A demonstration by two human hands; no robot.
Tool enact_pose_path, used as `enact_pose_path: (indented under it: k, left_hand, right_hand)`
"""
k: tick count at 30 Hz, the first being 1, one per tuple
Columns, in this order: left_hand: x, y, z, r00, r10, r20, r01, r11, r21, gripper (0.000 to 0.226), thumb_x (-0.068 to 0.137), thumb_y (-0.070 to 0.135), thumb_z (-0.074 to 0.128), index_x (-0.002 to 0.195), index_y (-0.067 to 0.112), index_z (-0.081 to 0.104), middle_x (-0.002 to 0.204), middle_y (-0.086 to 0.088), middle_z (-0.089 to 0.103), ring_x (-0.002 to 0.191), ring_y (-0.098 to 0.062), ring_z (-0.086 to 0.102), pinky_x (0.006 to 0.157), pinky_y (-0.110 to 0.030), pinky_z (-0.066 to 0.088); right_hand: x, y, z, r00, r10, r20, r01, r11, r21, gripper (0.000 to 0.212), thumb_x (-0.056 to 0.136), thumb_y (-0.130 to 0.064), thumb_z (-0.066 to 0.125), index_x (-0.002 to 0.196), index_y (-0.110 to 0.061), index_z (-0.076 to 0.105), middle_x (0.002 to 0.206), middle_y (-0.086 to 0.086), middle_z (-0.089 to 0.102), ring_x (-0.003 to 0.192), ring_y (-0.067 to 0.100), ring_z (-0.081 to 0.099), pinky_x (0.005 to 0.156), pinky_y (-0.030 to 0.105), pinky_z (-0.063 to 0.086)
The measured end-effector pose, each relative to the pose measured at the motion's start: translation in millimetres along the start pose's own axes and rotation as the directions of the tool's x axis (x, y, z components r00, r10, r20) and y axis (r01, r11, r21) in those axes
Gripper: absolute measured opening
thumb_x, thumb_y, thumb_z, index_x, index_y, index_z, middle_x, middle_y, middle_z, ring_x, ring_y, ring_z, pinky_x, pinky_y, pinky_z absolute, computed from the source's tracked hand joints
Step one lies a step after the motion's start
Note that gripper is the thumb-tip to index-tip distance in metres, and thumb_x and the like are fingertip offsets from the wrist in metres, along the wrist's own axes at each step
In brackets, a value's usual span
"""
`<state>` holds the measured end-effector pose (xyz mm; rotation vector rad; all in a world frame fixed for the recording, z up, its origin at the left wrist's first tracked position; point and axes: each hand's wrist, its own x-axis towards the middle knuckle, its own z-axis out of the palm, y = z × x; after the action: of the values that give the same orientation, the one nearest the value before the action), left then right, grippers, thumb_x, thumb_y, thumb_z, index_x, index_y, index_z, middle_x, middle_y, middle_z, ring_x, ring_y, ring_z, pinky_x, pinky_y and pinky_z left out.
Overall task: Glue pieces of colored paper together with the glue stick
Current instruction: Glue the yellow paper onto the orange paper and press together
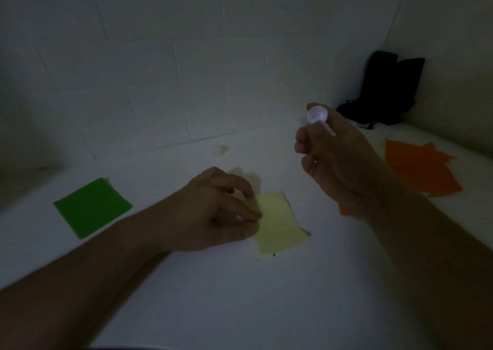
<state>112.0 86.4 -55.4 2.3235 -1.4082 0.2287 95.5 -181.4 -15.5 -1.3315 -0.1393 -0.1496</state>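
Observation:
A pale yellow square of paper [280,223] lies on the white table in the middle of the view. My left hand [216,211] pinches its left edge with curled fingers and thumb. My right hand [338,157] is raised above the table to the right and grips a small white glue stick [317,115], its round end pointing up toward the camera. A green paper square [92,207] lies flat at the left. Several orange paper pieces [421,167] lie at the right, partly hidden behind my right wrist.
The scene is dim. A black bag [386,88] stands in the far right corner against the wall. A small pale scrap [220,151] lies near the back wall. The white table [240,296] extends toward me.

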Motion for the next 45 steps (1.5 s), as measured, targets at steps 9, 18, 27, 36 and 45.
enact_pose_path:
  k: [9,18,27,36,45]
  left_hand:
    - [-3,12,-2,0.989,0.038,0.144,-0.05,0.996,0.077,0.053,0.095,0.065,0.057,0.139,0.036,0.062,0.153,0.009,0.052,0.138,0.006,0.041,0.117,-0.026,0.028]
    - [4,54,12,0.994,0.103,-0.048,-0.096,0.987,0.13,0.047,0.104,0.039,0.057,0.143,0.013,0.056,0.133,-0.003,0.06,0.116,-0.021,0.056,0.102,-0.039,0.042]
    - [8,46,9,0.997,0.037,0.071,-0.046,0.991,0.122,0.033,0.105,0.05,0.049,0.107,0.024,0.069,0.111,0.009,0.07,0.104,-0.017,0.062,0.094,-0.04,0.046]
    - [-2,79,22,0.996,0.066,0.065,-0.084,0.935,0.346,0.035,0.107,0.027,0.041,0.107,0.013,0.073,0.118,-0.004,0.07,0.094,-0.026,0.064,0.085,-0.039,0.052]
    - [-20,128,46,0.972,-0.236,-0.017,0.23,0.924,0.305,0.056,0.105,0.054,0.037,0.142,0.02,0.06,0.148,-0.002,0.058,0.115,-0.027,0.063,0.093,-0.04,0.055]
  right_hand:
    - [-10,19,19,0.994,-0.107,-0.016,0.093,0.917,-0.388,0.043,0.093,-0.06,0.057,0.099,-0.021,0.074,0.058,0.001,0.047,0.052,0.016,0.039,0.047,0.025,0.031]
    - [-10,20,19,0.949,-0.233,-0.212,0.076,0.822,-0.564,0.039,0.098,-0.049,0.063,0.086,-0.014,0.073,0.064,0.017,0.06,0.05,0.013,0.048,0.053,0.028,0.036]
    - [-3,16,11,0.908,-0.296,-0.297,0.116,0.859,-0.499,0.029,0.099,-0.042,0.064,0.082,-0.021,0.073,0.069,0.002,0.068,0.059,0.009,0.055,0.06,0.029,0.043]
    - [-10,10,9,0.962,-0.268,-0.055,0.17,0.744,-0.646,0.038,0.1,-0.047,0.061,0.079,-0.017,0.073,0.067,0.009,0.066,0.054,0.012,0.054,0.056,0.024,0.041]
    - [-25,5,7,0.972,-0.057,0.229,0.222,0.558,-0.8,0.026,0.09,-0.047,0.064,0.087,-0.022,0.072,0.082,-0.003,0.074,0.075,0.012,0.069,0.076,0.04,0.056]
